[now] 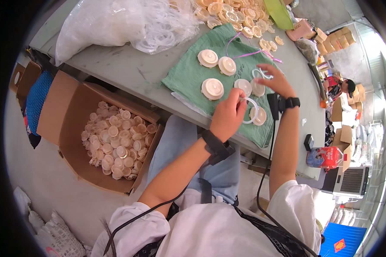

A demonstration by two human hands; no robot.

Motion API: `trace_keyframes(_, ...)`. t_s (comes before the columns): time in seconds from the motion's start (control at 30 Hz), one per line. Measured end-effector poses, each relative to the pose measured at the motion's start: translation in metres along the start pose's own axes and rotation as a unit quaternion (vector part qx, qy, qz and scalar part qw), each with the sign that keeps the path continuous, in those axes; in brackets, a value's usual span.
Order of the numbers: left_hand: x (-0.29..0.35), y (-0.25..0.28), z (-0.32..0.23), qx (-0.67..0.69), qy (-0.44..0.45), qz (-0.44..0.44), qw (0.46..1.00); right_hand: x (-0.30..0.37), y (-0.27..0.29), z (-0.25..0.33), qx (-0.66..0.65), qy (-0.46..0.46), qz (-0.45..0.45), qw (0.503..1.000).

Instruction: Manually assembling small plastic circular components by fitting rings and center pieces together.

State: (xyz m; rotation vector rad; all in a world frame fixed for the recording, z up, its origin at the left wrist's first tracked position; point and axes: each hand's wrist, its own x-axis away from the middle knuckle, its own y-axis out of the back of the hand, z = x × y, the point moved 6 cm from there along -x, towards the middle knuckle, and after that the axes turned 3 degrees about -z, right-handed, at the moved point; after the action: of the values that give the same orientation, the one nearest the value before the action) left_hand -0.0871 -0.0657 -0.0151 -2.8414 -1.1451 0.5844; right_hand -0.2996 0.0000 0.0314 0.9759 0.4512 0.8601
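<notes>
On a green cloth [186, 70] lie several round cream plastic caps, among them one cap [212, 89] near my left hand. My left hand [228, 115] is closed, with thumb and fingertips pinching a white plastic ring [256, 112] that hangs over a cap at the cloth's near right. My right hand [278, 82] is raised over the right part of the cloth, its fingers curled around another pale ring [261, 74]. Below those fingers are a whiter cap [243, 87] and a cream one, partly hidden. Both wrists wear black straps.
A clear plastic bag [111, 28] of white rings lies at the table's far left. Loose caps [240, 15] are heaped at the back. An open cardboard box [68, 115] full of caps stands at left below the table edge. A red package [324, 157] is at right; a person sits farther off.
</notes>
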Motion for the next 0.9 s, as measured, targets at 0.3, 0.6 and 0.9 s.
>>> trace_keyframes(0.3, 0.005, 0.0, -0.005, 0.023, -0.027, 0.025, 0.999, 0.045, -0.046, 0.023, 0.021, 0.057, -0.059, 0.996)
trace_keyframes(0.6, 0.005, 0.0, -0.002, -0.004, -0.028, 0.026, 0.999, 0.015, -0.051, 0.011, -0.013, 0.109, -0.042, 0.993)
trace_keyframes(0.9, 0.008, -0.021, 0.002, -0.163, -0.063, 0.138, 0.975, -0.012, -0.021, 0.006, -0.511, 0.004, -0.046, 0.858)
